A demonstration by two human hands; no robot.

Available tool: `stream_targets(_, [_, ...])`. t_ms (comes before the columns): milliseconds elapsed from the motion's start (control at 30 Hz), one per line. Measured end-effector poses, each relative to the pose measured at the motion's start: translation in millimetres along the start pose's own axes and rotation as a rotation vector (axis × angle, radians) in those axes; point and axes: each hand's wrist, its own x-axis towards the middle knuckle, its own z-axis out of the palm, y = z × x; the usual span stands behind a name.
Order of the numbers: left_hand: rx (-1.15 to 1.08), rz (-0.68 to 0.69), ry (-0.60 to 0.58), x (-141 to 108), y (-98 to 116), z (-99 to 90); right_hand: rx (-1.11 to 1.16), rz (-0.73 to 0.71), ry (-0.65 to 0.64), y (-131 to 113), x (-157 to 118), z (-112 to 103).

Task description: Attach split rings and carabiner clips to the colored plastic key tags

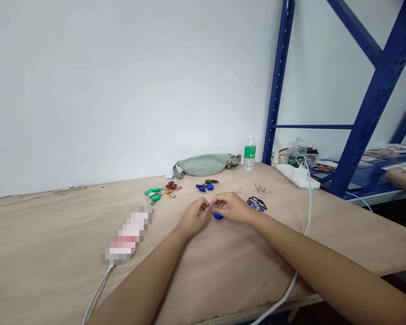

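Note:
In the head view my left hand (192,218) and my right hand (232,207) meet over the table, fingertips pinched together at one spot. What they pinch is too small to make out. Just under my right fingers is a blue round badge reel (218,216); whether it is held or lies on the table I cannot tell. To the right of my right hand lie blue and black carabiners (256,204). Behind them are small metal split rings (262,189). Beyond my hands sit more blue reels (203,188) and black ones (210,182).
Left of my hands lie green reels (153,195) and red reels (172,186). A blurred phone-like object (130,234) has a cable. Along the wall are a grey-green waist bag (205,165) and water bottle (249,155). A power strip (296,176) stands beside the blue rack (365,104); another person's hand (404,177) shows far right.

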Motion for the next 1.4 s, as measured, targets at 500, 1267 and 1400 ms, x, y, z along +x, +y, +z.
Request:
stream_targets(500, [0.106,-0.031,0.039,-1,-1,0.8,-0.386,0.384,0.219,78,5,-32])
stream_targets(1267, [0.092,0.099,-0.150,0,-14,4.8,-0.231,0.103,-0.130,15,0,1])
stream_targets(1400, [0.065,0.034,-0.134,0,-15,4.4,-0.152,0.148,-0.099,16,2,-1])
